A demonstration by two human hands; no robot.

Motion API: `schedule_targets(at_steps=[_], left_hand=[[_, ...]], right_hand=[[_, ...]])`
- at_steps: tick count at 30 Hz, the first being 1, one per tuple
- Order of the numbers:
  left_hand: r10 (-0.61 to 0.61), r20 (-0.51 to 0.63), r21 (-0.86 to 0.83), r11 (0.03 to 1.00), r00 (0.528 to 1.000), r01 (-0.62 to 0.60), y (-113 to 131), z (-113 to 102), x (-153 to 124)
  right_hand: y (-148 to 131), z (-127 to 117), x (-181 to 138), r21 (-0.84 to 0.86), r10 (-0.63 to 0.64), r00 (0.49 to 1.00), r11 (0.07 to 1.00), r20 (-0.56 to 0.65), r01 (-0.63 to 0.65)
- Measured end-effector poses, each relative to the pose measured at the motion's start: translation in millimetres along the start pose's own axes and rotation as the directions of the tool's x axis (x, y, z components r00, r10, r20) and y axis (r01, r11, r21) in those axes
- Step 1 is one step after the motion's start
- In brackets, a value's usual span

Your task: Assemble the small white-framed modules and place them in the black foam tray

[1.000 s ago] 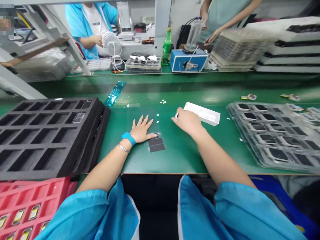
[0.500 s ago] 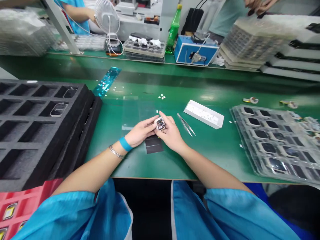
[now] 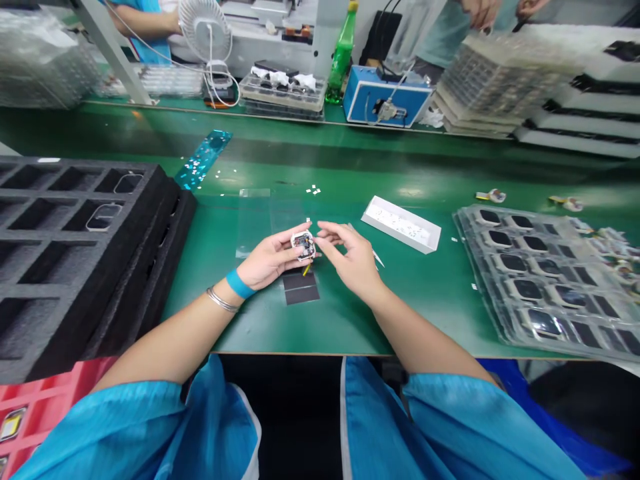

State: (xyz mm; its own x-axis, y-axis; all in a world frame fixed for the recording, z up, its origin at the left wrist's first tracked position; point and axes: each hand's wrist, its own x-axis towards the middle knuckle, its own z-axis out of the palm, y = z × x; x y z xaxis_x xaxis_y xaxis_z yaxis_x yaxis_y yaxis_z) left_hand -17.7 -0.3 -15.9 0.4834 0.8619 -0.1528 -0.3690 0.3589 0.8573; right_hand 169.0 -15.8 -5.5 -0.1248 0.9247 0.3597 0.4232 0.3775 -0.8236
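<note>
Between the thumb and fingers of my left hand [image 3: 267, 261] is a small watch case [image 3: 303, 245] with its inner electronics facing up. A short yellow strip [image 3: 307, 269] hangs from its lower edge. My right hand [image 3: 350, 257] is just to the right of the case, apart from it, fingers loosely bent with gaps between them and nothing visible in them. Tweezers [image 3: 379, 259] lie on the green bench, mostly hidden behind my right hand. Below the case lies a black sheet [image 3: 301, 289]. A white box [image 3: 401, 225] with tiny pieces stands beyond my right hand.
Black foam trays [image 3: 75, 267] are stacked at the left, above a red tray [image 3: 55, 400]. Clear trays of watch cases [image 3: 537, 280] sit at the right. A blue film strip [image 3: 204, 160] lies further back. On the rear shelf stand a fan [image 3: 205, 30] and green bottle [image 3: 343, 57].
My right hand has let go of the watch case and moved right, now covering most of the tweezers. The left hand keeps hold of the case. The whole view has shifted slightly.
</note>
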Motion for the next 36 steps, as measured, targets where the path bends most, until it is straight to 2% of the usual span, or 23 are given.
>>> schedule_targets(at_steps=[5, 13, 16, 21, 25, 36], left_hand=[[0.043, -0.079, 0.044, 0.998, 0.996, -0.04, -2.7, 3.8, -1.2], [0.179, -0.07, 0.261, 0.953, 0.981, -0.155, -10.5, 2.2, 2.6], [0.171, -0.087, 0.236, 0.961, 0.981, -0.147, -9.3, 5.1, 3.4], [0.133, -0.111, 0.141, 0.983, 0.985, -0.117, -7.5, 8.2, 2.1], [0.093, -0.102, 0.092, 0.992, 0.99, -0.083, -8.0, 9.2, 0.5], [0.158, -0.107, 0.102, 0.984, 0.982, -0.147, -11.0, 9.7, 2.2]], right_hand=[[-6.2, -1.6, 0.2, -0.064, -0.049, 0.998, 0.997, -0.047, 0.046], [-4.9, 2.8, -1.3, -0.185, -0.117, 0.993, 0.976, -0.013, 0.112], [-3.3, 5.3, -1.5, -0.19, -0.134, 0.991, 0.974, -0.025, 0.126], [-3.5, 13.3, -3.6, -0.192, -0.239, 0.966, 0.957, -0.101, 0.217], [-4.5, 16.2, -4.4, -0.185, -0.239, 0.965, 0.959, -0.11, 0.216], [2.9, 23.7, -2.1, -0.114, -0.272, 0.944, 0.96, -0.188, 0.254]])
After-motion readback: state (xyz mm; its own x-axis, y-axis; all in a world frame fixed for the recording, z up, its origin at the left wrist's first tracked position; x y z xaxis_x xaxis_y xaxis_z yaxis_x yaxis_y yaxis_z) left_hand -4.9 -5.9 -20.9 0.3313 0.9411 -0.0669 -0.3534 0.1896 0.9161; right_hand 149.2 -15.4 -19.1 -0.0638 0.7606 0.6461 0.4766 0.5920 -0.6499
